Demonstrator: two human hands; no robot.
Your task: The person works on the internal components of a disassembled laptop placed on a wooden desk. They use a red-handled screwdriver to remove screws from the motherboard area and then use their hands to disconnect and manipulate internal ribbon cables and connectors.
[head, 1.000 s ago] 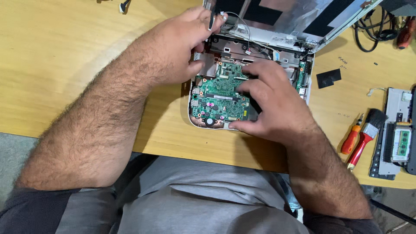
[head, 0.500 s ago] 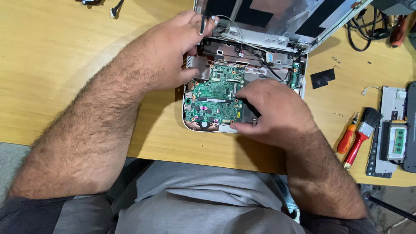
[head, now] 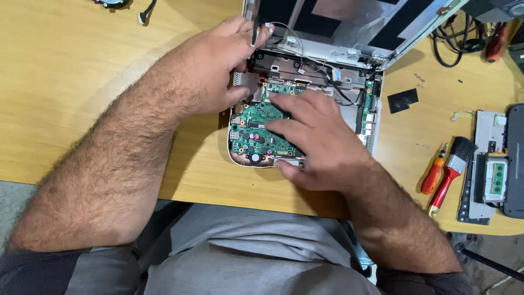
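Green and studded with small black chips, the laptop's circuit board [head: 255, 134] lies inside the opened white plastic laptop base [head: 305, 125], near the front edge of the pale wooden table [head: 82, 93]. The right hand [head: 316, 145] lies flat over the board's right half, fingers spread and pressing down, closed around nothing, its thumb at the base's front rim. The left hand [head: 218, 74] curls at the base's rear left corner, fingers bent against the hinge area beside thin loose wires [head: 295, 49]; whether it pinches anything cannot be told. Both hands hide much of the board. Behind, the laptop's silver-backed lid [head: 349, 24] stands open. On the right lie a small black square pad [head: 403, 100], a red-handled screwdriver [head: 434, 172], a red-handled black-bristled brush [head: 452, 172] and a grey dismantled panel holding 1 green memory strip [head: 494, 180].
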